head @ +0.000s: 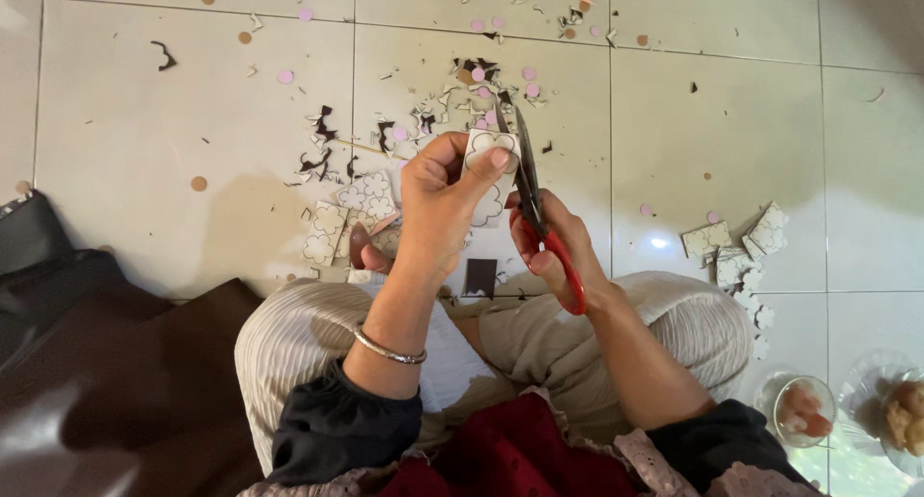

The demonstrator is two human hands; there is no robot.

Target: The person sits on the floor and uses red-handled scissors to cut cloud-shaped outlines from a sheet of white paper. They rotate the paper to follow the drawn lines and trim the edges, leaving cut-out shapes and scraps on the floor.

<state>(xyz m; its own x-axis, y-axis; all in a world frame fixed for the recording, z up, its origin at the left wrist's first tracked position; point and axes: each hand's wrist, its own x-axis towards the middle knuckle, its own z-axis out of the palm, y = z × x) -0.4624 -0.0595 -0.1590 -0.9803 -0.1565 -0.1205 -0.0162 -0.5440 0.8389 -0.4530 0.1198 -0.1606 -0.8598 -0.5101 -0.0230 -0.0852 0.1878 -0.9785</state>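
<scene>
The person sat cross-legged on the tiled floor [144,122]. The left hand [438,203] was closed around a small white card piece [491,170] printed with flower outlines, pinching it between thumb and fingers above the knees. The right hand [558,247] gripped red-handled scissors [539,223], fingers through the loops, the dark blades pointing away from the body and lying against the card's right edge. A silver bangle [388,348] circled the left wrist. Paper scraps [452,102], pink dots and dark offcuts littered the tiles beyond the hands. More flower-printed pieces [351,213] lay left of the hands, and cut flower shapes [741,247] lay toward the floor's right side. A glass cup [794,410] stood near the lower right corner.
</scene>
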